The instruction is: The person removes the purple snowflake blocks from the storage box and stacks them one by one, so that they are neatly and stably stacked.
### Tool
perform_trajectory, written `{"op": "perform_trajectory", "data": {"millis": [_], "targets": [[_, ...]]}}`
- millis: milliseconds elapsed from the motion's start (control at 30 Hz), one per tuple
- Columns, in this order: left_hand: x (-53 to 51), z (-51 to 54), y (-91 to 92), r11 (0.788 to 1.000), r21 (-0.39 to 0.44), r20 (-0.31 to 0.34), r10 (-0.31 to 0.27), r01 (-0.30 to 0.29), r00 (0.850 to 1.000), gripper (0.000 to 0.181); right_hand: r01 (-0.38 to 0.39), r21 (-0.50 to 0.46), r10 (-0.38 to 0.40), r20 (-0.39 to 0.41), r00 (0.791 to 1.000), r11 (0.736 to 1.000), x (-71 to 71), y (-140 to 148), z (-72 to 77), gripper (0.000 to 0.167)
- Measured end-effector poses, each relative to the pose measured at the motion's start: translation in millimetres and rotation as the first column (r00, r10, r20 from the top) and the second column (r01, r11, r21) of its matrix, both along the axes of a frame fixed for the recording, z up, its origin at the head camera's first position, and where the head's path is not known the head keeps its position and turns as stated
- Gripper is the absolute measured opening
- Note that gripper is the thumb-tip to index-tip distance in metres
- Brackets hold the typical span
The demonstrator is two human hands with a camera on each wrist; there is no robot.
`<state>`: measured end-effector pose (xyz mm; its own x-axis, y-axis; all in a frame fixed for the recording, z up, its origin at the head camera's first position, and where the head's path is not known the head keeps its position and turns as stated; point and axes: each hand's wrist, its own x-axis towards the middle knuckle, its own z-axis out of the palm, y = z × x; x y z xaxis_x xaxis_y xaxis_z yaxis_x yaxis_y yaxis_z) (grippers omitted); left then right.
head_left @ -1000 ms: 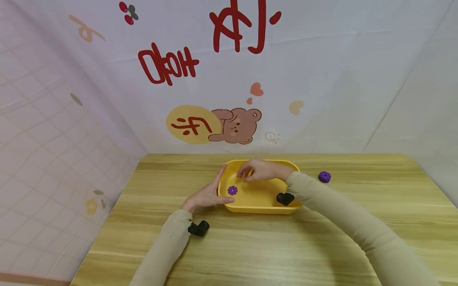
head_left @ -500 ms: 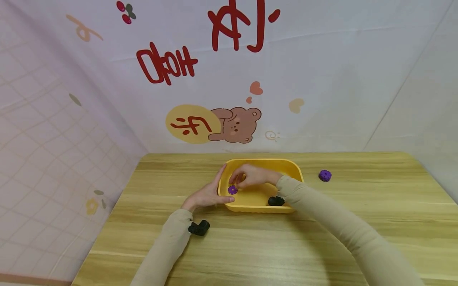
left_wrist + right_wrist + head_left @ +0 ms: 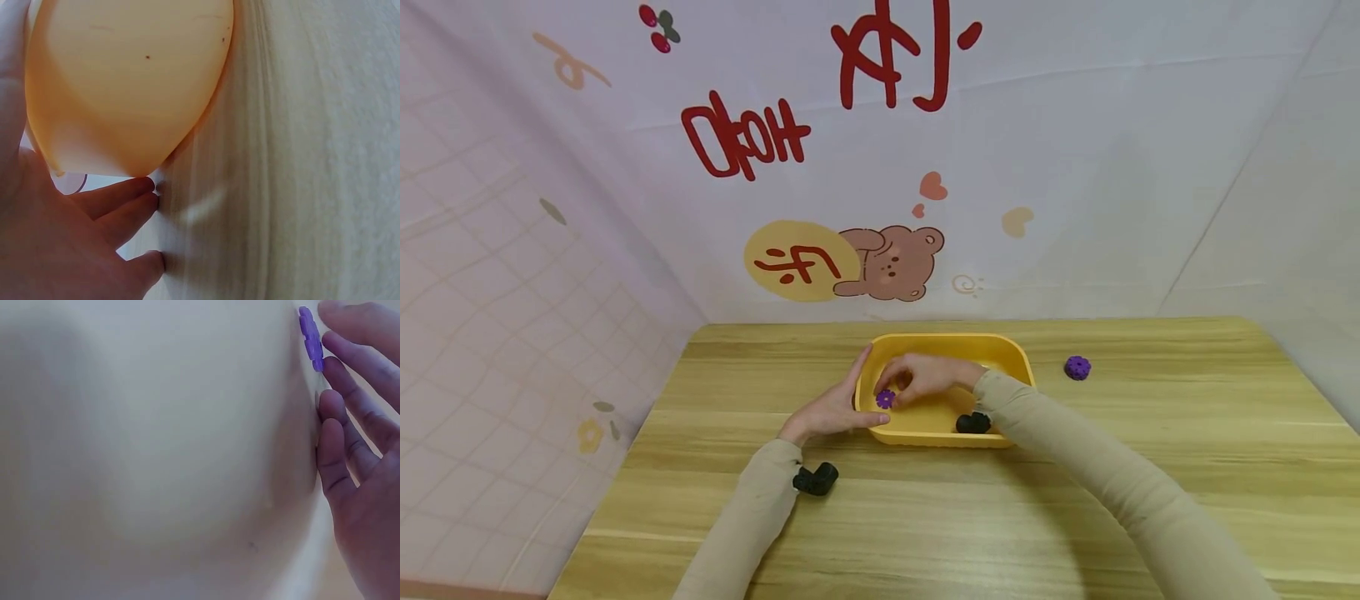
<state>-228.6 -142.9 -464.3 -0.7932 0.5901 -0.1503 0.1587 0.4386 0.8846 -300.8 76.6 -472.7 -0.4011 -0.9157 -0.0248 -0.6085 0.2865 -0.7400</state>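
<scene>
A shallow yellow plastic tray [image 3: 943,442] stands on the wooden table, and both hands are at it. My left hand [image 3: 831,411] rests against its left end, thumb lying over the near rim and fingers straight along the outside. Inside, near that end, is a purple snowflake disc [image 3: 885,399] with a notched edge. My right hand [image 3: 928,375] reaches in from the right, its thumb and fingertips on either side of the disc. Seen edge-on in the right wrist view, the disc [image 3: 311,339] sits by the fingertips [image 3: 334,342].
More purple snowflake discs, apparently stacked [image 3: 1077,367], lie on the table right of the tray. The table [image 3: 925,517] ends at a printed cloth backdrop [image 3: 1037,150]. Black wrist cameras sit on both sleeves; the right one [image 3: 973,423] is over the tray's near side.
My right hand has moved left and down inside the tray until its fingertips straddle the purple disc. The left hand has stayed at the tray's end.
</scene>
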Motion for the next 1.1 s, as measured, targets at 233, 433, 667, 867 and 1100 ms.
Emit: {"op": "perform_trajectory", "data": {"millis": [233,433,667,867,1100], "targets": [[1.0,-0.7,0.1,1.0,-0.021,-0.014,0.007,-0.007,1.0,0.114,-0.01,0.025,0.011,-0.05,0.999,1.0,1.6,-1.2,-1.3,0.029],[2.6,4.5,1.4,1.0,0.023,0.001,-0.012,0.012,1.0,0.113,0.023,0.041,-0.02,-0.07,0.997,0.999,1.4,0.2,-2.3,0.028],[1.2,1.5,0.9,1.0,0.011,-0.005,0.0,0.0,1.0,0.112,0.043,0.022,-0.042,-0.073,0.996,0.999,0.7,-0.3,-3.3,0.028],[1.9,1.7,1.2,1.0,0.004,0.001,0.011,-0.011,1.0,0.113,0.072,-0.001,-0.072,-0.071,0.995,0.997,-1.2,0.7,-4.7,0.029],[1.4,-0.8,0.2,1.0,0.016,0.017,0.007,-0.007,1.0,0.114,0.101,-0.026,-0.101,-0.011,0.995,0.995,-2.2,0.1,-1.4,0.028]]}}
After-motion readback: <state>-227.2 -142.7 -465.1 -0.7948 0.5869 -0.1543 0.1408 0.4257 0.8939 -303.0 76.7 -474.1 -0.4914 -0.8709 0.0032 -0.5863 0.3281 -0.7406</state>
